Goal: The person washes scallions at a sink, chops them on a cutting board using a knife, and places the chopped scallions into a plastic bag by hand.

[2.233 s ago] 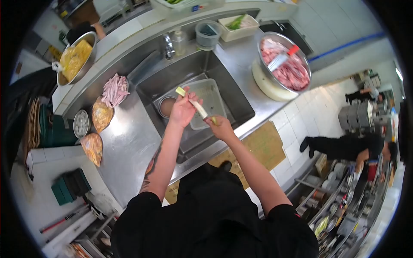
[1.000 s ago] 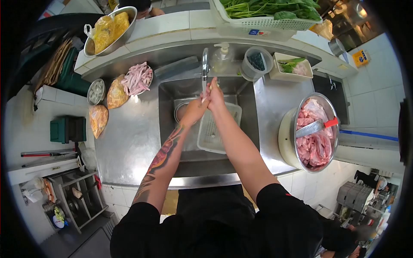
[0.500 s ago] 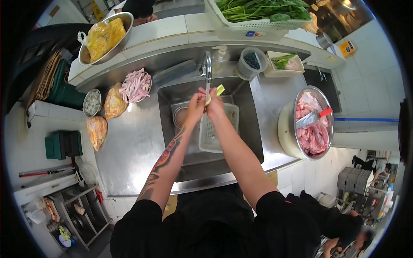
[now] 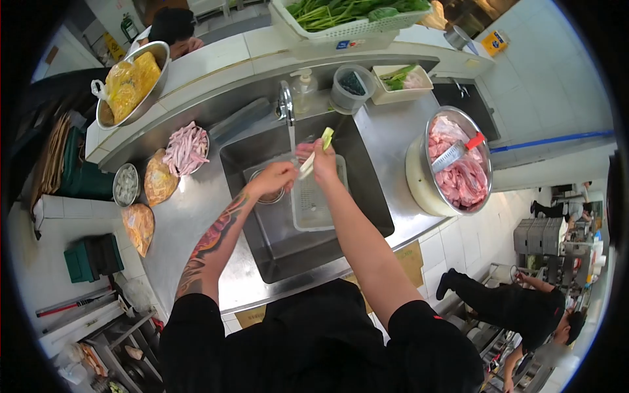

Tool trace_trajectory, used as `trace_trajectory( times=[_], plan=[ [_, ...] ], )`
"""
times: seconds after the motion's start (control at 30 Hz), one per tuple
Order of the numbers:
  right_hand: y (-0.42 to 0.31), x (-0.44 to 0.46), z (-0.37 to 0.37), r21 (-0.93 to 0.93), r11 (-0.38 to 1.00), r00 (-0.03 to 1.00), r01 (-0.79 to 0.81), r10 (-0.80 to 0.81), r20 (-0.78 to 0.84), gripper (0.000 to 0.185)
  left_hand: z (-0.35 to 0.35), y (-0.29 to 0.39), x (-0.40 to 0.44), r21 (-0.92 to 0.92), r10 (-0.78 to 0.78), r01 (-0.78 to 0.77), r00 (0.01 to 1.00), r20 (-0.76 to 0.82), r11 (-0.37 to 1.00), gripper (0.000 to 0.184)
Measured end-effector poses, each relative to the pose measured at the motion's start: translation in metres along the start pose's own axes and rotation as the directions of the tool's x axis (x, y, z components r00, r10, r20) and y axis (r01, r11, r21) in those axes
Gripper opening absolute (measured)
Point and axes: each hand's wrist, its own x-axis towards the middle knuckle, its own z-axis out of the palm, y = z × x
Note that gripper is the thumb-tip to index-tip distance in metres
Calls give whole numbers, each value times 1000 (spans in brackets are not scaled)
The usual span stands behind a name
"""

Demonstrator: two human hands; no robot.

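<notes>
My right hand point(image 4: 322, 165) grips a stalk point(image 4: 307, 168), pale white at its lower end and light green at the top, like a leek. Just left of it, my left hand point(image 4: 278, 178) has its fingers curled closed, near the white end but apart from it. Whether a small piece is in those fingers is hidden. Both hands are over the steel sink point(image 4: 272, 259). Water runs from the tap point(image 4: 286, 108) behind them. Below, in the basin, sit a white perforated basket point(image 4: 308, 226) and a round container partly covered by my left hand.
At right stands a pot of raw meat point(image 4: 458, 183) with a red-handled knife point(image 4: 452, 156) on top. Chicken feet point(image 4: 186, 149) and bagged meat point(image 4: 159, 177) lie at left. A soap bottle point(image 4: 304, 88) stands behind the sink, below a basket of greens point(image 4: 347, 29). Other people are nearby.
My left hand has come away from the stalk toward the left. The right hand still holds the stalk, now more exposed. My view has shifted, and a person at lower right has moved.
</notes>
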Motion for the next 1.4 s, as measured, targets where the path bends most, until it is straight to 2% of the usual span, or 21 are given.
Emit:
trace_trajectory(
  times=[0.07,0.13,0.2,0.23,0.33,0.47,0.53,0.57,0.6,0.63,0.67,0.7,0.73,0.8,0.9,1.0,1.03,1.1,1.13,1.27,1.4],
  plan=[
    [5,-7,-18,-51,997,990,50,-57,-130,26,-11,-45,35,-81,480,-526,820,-313,847,30],
    [43,6,-62,-558,786,953,265,-303,25,26,-37,-17,44,-677,-159,-268,853,-498,685,14],
    [41,-40,-62,-815,549,967,187,-249,55,34,-93,-132,130,-909,154,-372,925,-347,186,17],
    [52,-49,-68,-879,409,942,245,-316,116,37,-78,-98,138,-822,88,-486,871,-483,298,22],
    [9,-84,-58,-799,590,989,115,-147,33,38,-35,-26,124,-250,249,-516,713,-656,819,44],
    [-94,-137,-49,-240,951,978,195,-170,123,31,-51,-3,55,-101,120,-142,973,-195,985,68],
    [-127,-160,-56,326,943,943,72,-171,286,21,-32,18,-1,-453,-19,13,1000,-10,891,61],
    [-117,-159,-70,341,935,947,101,-195,255,21,-5,2,-9,-614,-142,100,990,-20,783,56],
    [-94,-158,-92,-400,873,959,280,-277,67,18,29,-22,-20,-753,-273,178,962,-2,633,52],
    [-67,-162,-115,-928,351,902,125,-430,-42,16,49,-48,-42,-730,-275,208,961,29,651,52],
    [-60,-186,-132,-924,370,889,99,-450,-85,16,65,-62,-65,-252,-191,187,981,6,950,47],
    [-57,-217,-152,-865,447,831,228,-553,-67,18,82,-76,-83,292,-81,68,996,32,954,43],
    [-56,-248,-177,-793,492,753,360,-655,-64,22,97,-85,-94,739,22,-101,993,116,667,39],
    [-30,-327,-241,-800,453,660,393,-745,-97,30,109,-101,-108,440,-105,107,994,-28,892,43],
    [46,-476,-344,-840,532,654,101,-672,-347,35,129,-63,-123,635,-33,-139,968,250,760,52],
    [134,-646,-398,-636,739,534,-223,-453,-714,44,193,16,-148,403,175,-307,927,330,862,58],
    [187,-692,-421,-552,831,459,-65,-466,-756,36,224,49,-162,404,185,-333,914,362,852,58],
    [170,-813,-380,-379,884,301,-274,-296,-907,19,297,103,-182,279,279,-401,878,389,873,59],
    [215,-860,-392,-233,971,246,-54,-213,-946,13,334,117,-183,274,288,-419,865,411,866,59],
    [301,-1040,-331,-122,979,-178,-163,-151,-973,29,464,166,-187,237,291,-727,520,803,645,58],
    [217,-1188,-183,101,994,-233,-31,91,-968,26,562,246,-206,157,117,-809,268,956,567,55]
  ],
)
